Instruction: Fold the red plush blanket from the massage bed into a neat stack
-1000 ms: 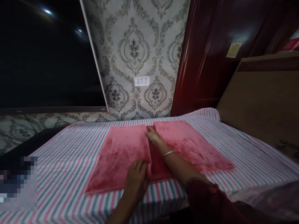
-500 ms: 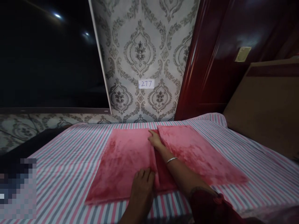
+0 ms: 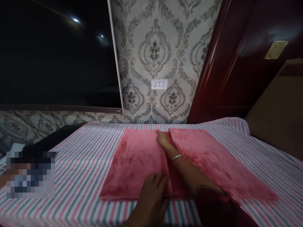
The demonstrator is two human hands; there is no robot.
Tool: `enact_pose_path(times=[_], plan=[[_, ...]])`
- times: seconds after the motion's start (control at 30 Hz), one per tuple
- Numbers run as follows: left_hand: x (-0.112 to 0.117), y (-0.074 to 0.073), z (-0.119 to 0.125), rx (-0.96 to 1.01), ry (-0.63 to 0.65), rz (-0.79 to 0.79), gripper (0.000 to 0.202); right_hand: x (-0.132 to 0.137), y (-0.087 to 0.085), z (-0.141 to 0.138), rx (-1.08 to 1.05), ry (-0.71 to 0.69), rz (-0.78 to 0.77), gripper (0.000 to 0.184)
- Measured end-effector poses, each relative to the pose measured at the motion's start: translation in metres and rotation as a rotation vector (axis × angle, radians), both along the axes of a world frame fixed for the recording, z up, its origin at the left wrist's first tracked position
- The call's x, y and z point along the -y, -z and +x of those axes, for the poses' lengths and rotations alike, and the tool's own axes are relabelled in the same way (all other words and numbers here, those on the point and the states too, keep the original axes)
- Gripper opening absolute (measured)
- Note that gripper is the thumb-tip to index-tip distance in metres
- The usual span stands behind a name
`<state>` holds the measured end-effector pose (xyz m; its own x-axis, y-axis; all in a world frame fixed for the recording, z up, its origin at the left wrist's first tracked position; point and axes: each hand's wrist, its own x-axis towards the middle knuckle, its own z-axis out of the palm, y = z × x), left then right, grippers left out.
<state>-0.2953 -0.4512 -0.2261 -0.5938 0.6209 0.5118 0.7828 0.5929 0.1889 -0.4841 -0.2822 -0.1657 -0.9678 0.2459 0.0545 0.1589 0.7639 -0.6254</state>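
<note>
A pink plush cloth lies spread in the middle of the striped cover, just ahead of the person leaning over it. Its left flap and right flap lie flat, a little apart, with a strip of deeper red showing between them, narrow at the far end and wider nearer.

The left hand rests at the near end of the left flap's inner edge, palm down, fingers loosely bent and slightly spread. From where I stand I can't tell whether the fingertips pinch the fabric or only press on it.

The right hand reaches to the far end of that same edge, index finger stretched out and the others curled under; whether it grips any cloth there is hidden from me. A silvery bracelet circles the wrist, and a dark red sleeve comes in from the near right, its forearm crossing above the strip.

Beyond, a paper marked 277 sits on the patterned wallpaper, between a large dark screen to the left and glossy red woodwork to the right.
</note>
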Motion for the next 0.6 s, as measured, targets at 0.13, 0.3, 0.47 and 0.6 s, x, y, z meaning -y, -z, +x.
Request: enact_pose_path(times=[0.13,0.3,0.47,0.6], plan=[[0.042,-0.048,-0.026,0.115,0.026,0.048,0.049,0.027,-0.015,0.015,-0.061,-0.081,0.177,0.067],[0.076,-0.067,-0.090,0.219,-0.315,-0.143,0.059,0.045,-0.004,0.023,-0.043,-0.174,0.323,0.069],[0.081,-0.035,-0.096,0.258,-0.475,-0.327,0.067,0.036,0.027,0.017,0.018,-0.200,0.353,0.069],[0.082,-0.017,-0.091,0.202,-0.472,-0.322,0.069,0.034,0.038,0.015,0.020,-0.195,0.432,0.071]])
